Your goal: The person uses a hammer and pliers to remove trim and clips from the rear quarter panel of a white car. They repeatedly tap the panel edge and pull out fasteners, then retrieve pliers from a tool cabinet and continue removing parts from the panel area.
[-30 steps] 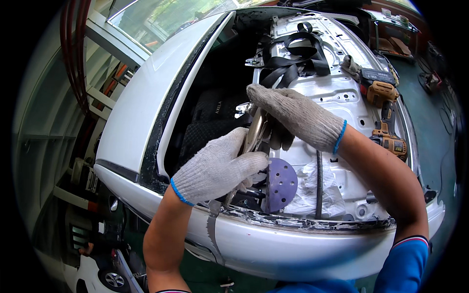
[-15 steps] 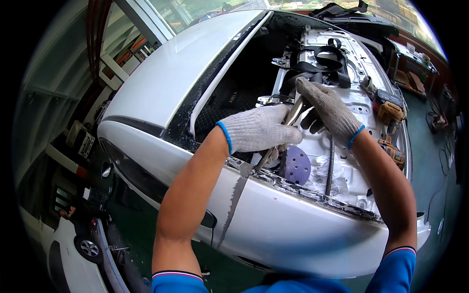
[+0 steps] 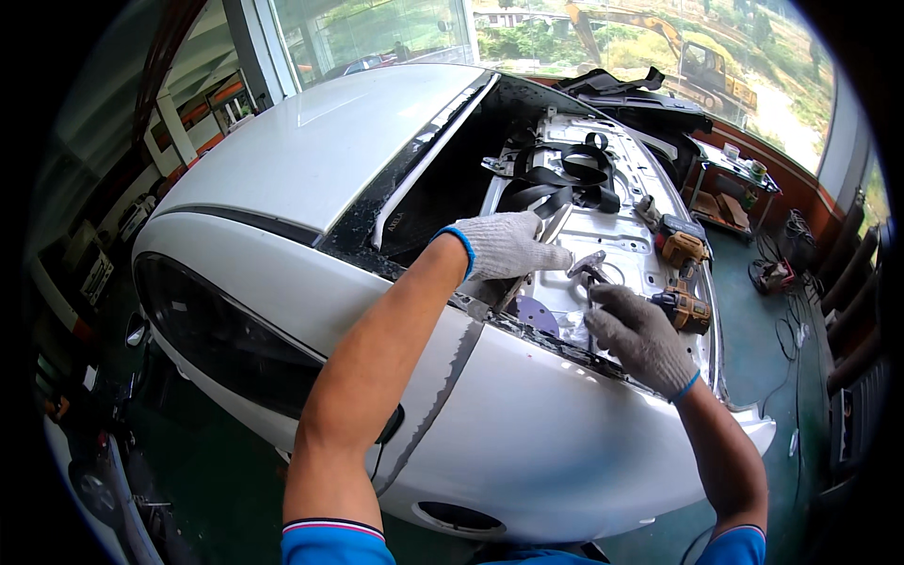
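My left hand (image 3: 508,247), in a white knit glove with a blue cuff, is closed around a flat metal bar (image 3: 557,224) slanting over the edge of the white car's (image 3: 556,433) rear opening. The bar's middle is hidden by the glove. Closer to me on the right, my right hand (image 3: 645,334), in a greyer glove, grips a small hammer (image 3: 588,264). Its shiny head points up near my left fingertips, and the dark handle runs down into the glove. Below the left hand lies a purple sanding disc (image 3: 535,314), with crumpled clear plastic beside it.
Black seat-belt straps (image 3: 589,169) lie coiled on the bare metal panel. Two yellow-black cordless power tools (image 3: 682,311) and a grey glove (image 3: 647,212) rest along its right side. A wheeled cart (image 3: 730,179) stands beyond; cables (image 3: 796,330) trail across the green floor.
My right hand has left the bar area beside my left hand, moved down toward me, and now shows a hammer. The left hand still holds the bar. The view has tilted up.
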The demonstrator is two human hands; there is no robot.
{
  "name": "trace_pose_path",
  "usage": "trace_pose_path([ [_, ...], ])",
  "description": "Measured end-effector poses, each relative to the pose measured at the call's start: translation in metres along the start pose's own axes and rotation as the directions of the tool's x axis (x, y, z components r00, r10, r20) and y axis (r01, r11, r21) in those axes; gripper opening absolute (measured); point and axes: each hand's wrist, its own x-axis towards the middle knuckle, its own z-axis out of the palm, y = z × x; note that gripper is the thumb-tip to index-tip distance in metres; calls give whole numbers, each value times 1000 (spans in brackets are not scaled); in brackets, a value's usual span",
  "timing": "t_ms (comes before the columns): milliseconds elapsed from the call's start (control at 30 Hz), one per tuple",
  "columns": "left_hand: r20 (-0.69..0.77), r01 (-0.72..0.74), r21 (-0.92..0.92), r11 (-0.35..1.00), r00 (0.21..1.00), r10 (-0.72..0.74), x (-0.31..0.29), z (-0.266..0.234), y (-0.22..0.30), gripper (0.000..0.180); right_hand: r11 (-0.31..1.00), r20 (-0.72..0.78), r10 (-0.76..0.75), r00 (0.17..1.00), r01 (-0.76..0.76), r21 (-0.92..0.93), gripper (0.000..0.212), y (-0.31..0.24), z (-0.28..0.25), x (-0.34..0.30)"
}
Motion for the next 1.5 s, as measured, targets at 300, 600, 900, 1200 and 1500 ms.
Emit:
trace_pose_path([
  [300,-830,-332,24,943,520,203,-93,4,-11,55,858,-132,-303,944,211,-468,36,-8,46,-49],
  [600,-807,67,342,937,532,256,-215,266,-65,41,896,65,-86,994,106,-431,72,-36,54,-27],
  [900,-851,119,284,951,489,192,-198,263,-57,32,908,174,4,985,70,-414,89,-65,67,5],
  [1200,-767,190,251,949,637,76,-203,279,-63,48,889,219,-37,975,133,-439,80,-54,63,12],
  [1500,-832,269,232,935,552,47,-190,266,-47,61,894,193,-67,979,145,-424,80,-56,63,12],
])
